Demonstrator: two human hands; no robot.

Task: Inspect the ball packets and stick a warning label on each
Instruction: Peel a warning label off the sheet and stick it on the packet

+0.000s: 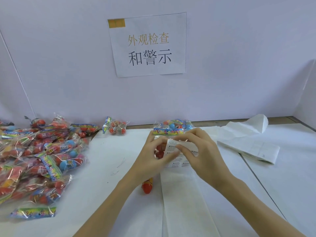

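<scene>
My left hand [154, 155] holds a clear ball packet [168, 131] with red balls and a colourful header, raised over the white table. My right hand [201, 151] pinches a strip of white warning labels [183, 146] against the packet's front. The strip of labels hangs down below my fingers. A large heap of ball packets [39, 156] covers the table's left side. One packet [116, 128] lies alone by the back wall. Another packet [177, 124] lies behind my hands.
A red and orange object [147, 186] lies on the table under my left wrist. Folded white backing sheets [248, 142] lie at the right. A paper sign [148, 45] hangs on the back wall. White paper [179, 202] covers the tabletop.
</scene>
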